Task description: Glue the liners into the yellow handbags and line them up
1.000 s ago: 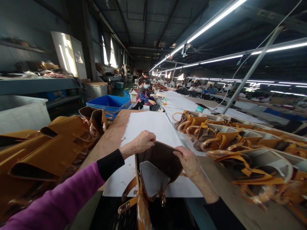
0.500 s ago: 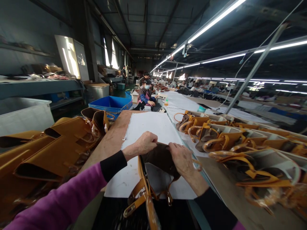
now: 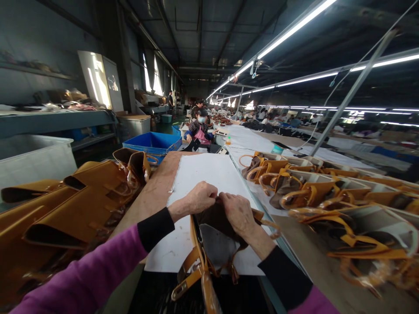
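Between my hands is a tan leather handbag (image 3: pixel 195 237) with a dark brown inside, standing over the white sheet at the table's near end. My left hand (image 3: pixel 200 196) is closed on the far top edge of the bag's dark panel. Close beside it, my right hand (image 3: pixel 238 213) pinches the same edge, its fingers bent over it. Straps with a metal-slotted end (image 3: pixel 183 285) and a plastic-wrapped handle (image 3: pixel 209 290) hang toward me. Both hands cover part of the bag's rim.
Tan bags (image 3: pixel 72 205) lie stacked at left. Rows of handbags with wrapped handles (image 3: pixel 307 196) stand at right. The white sheet (image 3: pixel 209 168) covers a brown board. Beyond are a blue bin (image 3: pixel 152 141) and a seated co-worker (image 3: pixel 202 131). A metal pole (image 3: pixel 353 93) rises at right.
My right hand has slid left along the bag's edge, close to my left hand. The edge between them has bunched. The co-worker's arm has drawn back.
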The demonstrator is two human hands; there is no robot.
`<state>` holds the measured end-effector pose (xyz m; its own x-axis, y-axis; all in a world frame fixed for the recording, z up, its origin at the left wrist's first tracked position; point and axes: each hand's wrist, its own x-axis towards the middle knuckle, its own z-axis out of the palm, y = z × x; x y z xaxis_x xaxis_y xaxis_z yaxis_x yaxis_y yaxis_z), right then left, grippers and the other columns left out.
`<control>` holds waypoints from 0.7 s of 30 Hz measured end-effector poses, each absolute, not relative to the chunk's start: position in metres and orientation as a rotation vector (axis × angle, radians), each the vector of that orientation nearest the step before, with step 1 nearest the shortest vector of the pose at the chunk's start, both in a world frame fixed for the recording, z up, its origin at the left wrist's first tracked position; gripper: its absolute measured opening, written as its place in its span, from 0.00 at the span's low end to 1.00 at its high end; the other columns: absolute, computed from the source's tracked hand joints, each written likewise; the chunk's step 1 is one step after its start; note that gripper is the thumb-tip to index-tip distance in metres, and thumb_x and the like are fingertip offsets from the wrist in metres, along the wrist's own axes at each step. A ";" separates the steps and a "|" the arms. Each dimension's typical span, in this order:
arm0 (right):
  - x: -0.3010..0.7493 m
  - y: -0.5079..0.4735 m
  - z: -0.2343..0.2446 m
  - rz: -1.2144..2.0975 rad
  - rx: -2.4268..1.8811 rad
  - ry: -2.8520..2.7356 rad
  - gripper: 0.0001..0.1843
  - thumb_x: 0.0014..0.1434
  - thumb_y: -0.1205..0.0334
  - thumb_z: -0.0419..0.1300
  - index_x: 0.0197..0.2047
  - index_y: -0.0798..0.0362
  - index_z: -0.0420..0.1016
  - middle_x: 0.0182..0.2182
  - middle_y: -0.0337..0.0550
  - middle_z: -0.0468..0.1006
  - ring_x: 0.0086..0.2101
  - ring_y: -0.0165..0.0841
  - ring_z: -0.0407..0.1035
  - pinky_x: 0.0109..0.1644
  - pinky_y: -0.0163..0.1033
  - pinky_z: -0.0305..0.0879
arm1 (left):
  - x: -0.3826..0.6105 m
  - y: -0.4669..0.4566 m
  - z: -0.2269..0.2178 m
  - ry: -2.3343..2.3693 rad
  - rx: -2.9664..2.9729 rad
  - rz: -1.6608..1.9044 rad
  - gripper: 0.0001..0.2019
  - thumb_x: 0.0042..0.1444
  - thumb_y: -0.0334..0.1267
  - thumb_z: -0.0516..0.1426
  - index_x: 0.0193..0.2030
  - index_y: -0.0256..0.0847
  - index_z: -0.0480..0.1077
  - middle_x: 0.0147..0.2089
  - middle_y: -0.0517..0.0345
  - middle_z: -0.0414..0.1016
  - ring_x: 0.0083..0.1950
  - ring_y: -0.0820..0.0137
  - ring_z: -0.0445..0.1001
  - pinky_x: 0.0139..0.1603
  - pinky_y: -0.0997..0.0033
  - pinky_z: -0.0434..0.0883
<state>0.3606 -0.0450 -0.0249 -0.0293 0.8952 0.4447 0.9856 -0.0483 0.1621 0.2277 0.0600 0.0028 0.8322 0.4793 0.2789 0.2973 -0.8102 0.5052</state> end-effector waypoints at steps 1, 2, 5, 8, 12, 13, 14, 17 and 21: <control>0.359 -0.044 -0.024 -0.649 -2.035 -2.012 0.08 0.65 0.67 0.50 0.37 0.51 0.69 0.30 0.41 0.77 0.31 0.34 0.70 0.33 0.39 0.50 | 0.227 0.061 0.003 0.576 2.567 0.547 0.05 0.43 0.26 0.53 0.21 0.35 0.69 0.18 0.66 0.61 0.24 0.77 0.57 0.26 0.78 0.55; 0.358 -0.043 -0.024 -0.642 -2.039 -2.006 0.08 0.65 0.67 0.50 0.37 0.50 0.69 0.30 0.40 0.77 0.31 0.34 0.71 0.32 0.40 0.49 | 0.226 0.061 0.003 0.569 2.572 0.538 0.05 0.43 0.26 0.53 0.22 0.35 0.68 0.19 0.66 0.62 0.24 0.77 0.57 0.27 0.78 0.56; 0.360 -0.042 -0.024 -0.617 -2.067 -1.980 0.09 0.65 0.64 0.50 0.36 0.50 0.70 0.30 0.39 0.78 0.30 0.34 0.71 0.30 0.39 0.48 | 0.223 0.062 0.005 0.523 2.626 0.509 0.04 0.46 0.27 0.53 0.24 0.37 0.66 0.21 0.65 0.63 0.26 0.76 0.60 0.28 0.78 0.57; 0.363 -0.040 -0.023 -0.585 -2.090 -1.966 0.09 0.65 0.62 0.50 0.36 0.49 0.71 0.30 0.39 0.79 0.30 0.34 0.72 0.29 0.38 0.47 | 0.219 0.058 0.012 0.503 2.712 0.488 0.06 0.49 0.27 0.52 0.34 0.39 0.65 0.27 0.63 0.68 0.29 0.74 0.65 0.31 0.77 0.60; 0.364 -0.038 -0.022 -0.559 -2.096 -1.956 0.10 0.66 0.60 0.49 0.39 0.49 0.70 0.32 0.40 0.80 0.31 0.33 0.72 0.29 0.38 0.48 | 0.217 0.050 0.018 0.504 2.914 0.334 0.14 0.50 0.36 0.58 0.44 0.40 0.63 0.38 0.55 0.74 0.38 0.65 0.72 0.35 0.72 0.64; 0.363 -0.038 -0.023 -0.558 -2.099 -1.950 0.11 0.66 0.60 0.48 0.39 0.49 0.70 0.32 0.40 0.80 0.31 0.33 0.72 0.29 0.38 0.48 | 0.217 0.049 0.018 0.541 2.984 0.288 0.13 0.51 0.37 0.58 0.44 0.39 0.64 0.39 0.52 0.74 0.39 0.62 0.73 0.35 0.70 0.64; 0.363 -0.038 -0.023 -0.558 -2.103 -1.944 0.12 0.67 0.59 0.47 0.38 0.50 0.71 0.32 0.41 0.79 0.31 0.34 0.72 0.30 0.38 0.48 | 0.217 0.048 0.018 0.591 3.047 0.255 0.11 0.52 0.36 0.57 0.42 0.39 0.66 0.38 0.50 0.75 0.39 0.60 0.73 0.35 0.68 0.64; 0.361 -0.038 -0.025 -0.559 -2.119 -1.922 0.14 0.67 0.59 0.46 0.36 0.51 0.71 0.30 0.42 0.79 0.30 0.34 0.71 0.30 0.38 0.49 | 0.220 0.048 0.018 0.721 3.120 0.202 0.08 0.56 0.33 0.52 0.39 0.37 0.71 0.35 0.47 0.76 0.36 0.59 0.75 0.35 0.66 0.65; 0.358 -0.037 -0.025 -0.551 -2.125 -1.905 0.14 0.67 0.61 0.46 0.36 0.51 0.70 0.30 0.42 0.79 0.29 0.33 0.71 0.29 0.38 0.48 | 0.223 0.049 0.023 0.821 2.997 0.205 0.10 0.56 0.34 0.51 0.35 0.39 0.74 0.31 0.50 0.76 0.36 0.61 0.75 0.32 0.70 0.62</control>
